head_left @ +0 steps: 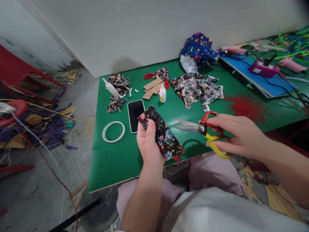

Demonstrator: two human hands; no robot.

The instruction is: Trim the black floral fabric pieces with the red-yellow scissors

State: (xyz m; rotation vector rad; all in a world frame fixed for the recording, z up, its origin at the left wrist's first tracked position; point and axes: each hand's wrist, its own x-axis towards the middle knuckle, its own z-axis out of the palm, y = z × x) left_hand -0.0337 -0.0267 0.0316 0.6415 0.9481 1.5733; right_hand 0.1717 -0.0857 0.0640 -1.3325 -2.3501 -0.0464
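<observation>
My left hand (150, 141) grips a flat piece of dark floral fabric (166, 135), thumb on top, held above the table near its front edge. In my right hand (238, 133) is a pair of scissors (201, 128) with red and yellow handles. The blades are slightly parted and point left toward the fabric, with a gap between them. Behind my left hand a phone (135, 111) with a dark screen lies on the green table (113, 164). A white glue bottle (163, 95) stands upright past the fabric. A bit of red shows below the fabric's lower corner.
Floral fabric pieces (193, 87), brown cardboard strips (152, 87) and a second glue bottle (111, 87) lie farther back. A white ring (113, 131) is at left, red threads (248, 106) at right. Pink glue guns (292, 64) and cables lie near a blue board (241, 69).
</observation>
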